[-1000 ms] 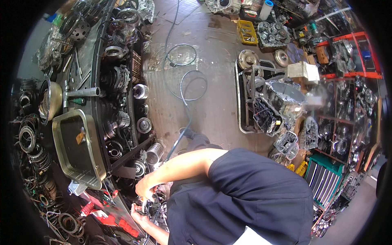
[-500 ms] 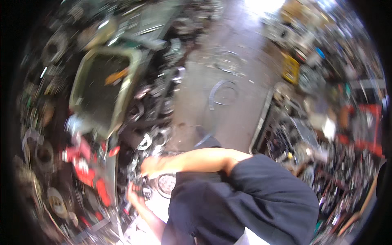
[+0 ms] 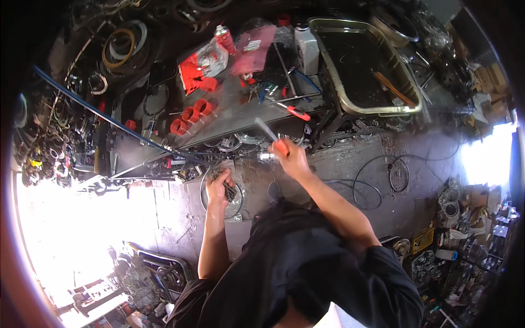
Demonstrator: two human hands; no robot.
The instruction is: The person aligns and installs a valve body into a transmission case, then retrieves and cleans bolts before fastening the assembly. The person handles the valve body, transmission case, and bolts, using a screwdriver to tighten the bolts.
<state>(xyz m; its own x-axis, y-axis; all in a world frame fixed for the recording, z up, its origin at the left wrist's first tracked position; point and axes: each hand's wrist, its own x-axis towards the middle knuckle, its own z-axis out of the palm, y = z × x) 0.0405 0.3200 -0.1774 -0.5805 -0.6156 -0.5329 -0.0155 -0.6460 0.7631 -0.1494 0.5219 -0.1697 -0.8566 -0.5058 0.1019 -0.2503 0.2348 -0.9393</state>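
Observation:
In my right hand [image 3: 292, 158] is a red-handled tool [image 3: 266, 129], closed in my fingers, its pale grey shaft pointing up and left toward the bench edge. Its exact kind I cannot make out. My left hand [image 3: 216, 187], lower and to the left, is curled around a small dark metal part [image 3: 232, 192], partly hidden by the fingers. Below that hand, a thin hoop [image 3: 203, 191] lies on the floor. Ahead is the metal workbench [image 3: 229, 112], carrying several red rings [image 3: 190, 114] and another red-handled tool [image 3: 298, 112].
A rectangular basin [image 3: 377, 109] with dark liquid stands at the bench's right. Beside it are a white bottle [image 3: 307, 49] and a red spray can [image 3: 224, 39]. A blue hose [image 3: 104, 116] crosses the left side. Cable loops [image 3: 367, 208] and a yellow crate [image 3: 423, 240] lie to the right.
The view has swung round to face the bench. My hands, close together low at the left before, are now apart; the red-handled tool now shows in my right hand. The earlier frame is blurred.

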